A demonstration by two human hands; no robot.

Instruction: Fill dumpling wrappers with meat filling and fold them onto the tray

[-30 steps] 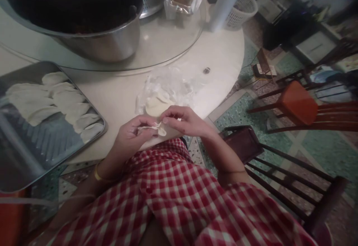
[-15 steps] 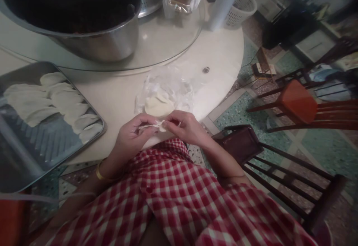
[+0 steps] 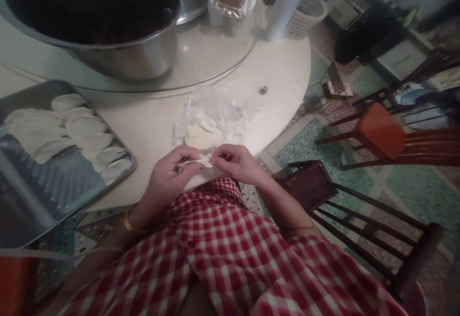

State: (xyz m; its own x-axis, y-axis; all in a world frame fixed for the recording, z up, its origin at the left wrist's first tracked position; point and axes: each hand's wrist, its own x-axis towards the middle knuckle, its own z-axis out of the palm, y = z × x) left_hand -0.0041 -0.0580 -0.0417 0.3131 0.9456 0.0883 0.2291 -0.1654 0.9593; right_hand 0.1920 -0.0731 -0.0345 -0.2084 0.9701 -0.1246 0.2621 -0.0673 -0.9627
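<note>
Dough (image 3: 205, 159) is at the near edge of the table (image 3: 282, 69), pinched between thumb and fingers of both left hand (image 3: 169, 171) and right hand (image 3: 240, 163). Judged light, soft, easily torn; best taken lightly by its edges.

**Random stuff around us**

So we've got a pale roll (image 3: 289, 5) right beside a white perforated basket (image 3: 311, 13) near the edge of the table (image 3: 287, 69), plus a shiny bagged container (image 3: 229, 1) on the glass turntable (image 3: 212, 52). Off to our right: a dark slatted chair (image 3: 316, 185), an orange-seated chair (image 3: 381, 130) beyond it, and speckled green flooring (image 3: 419, 189).
</note>
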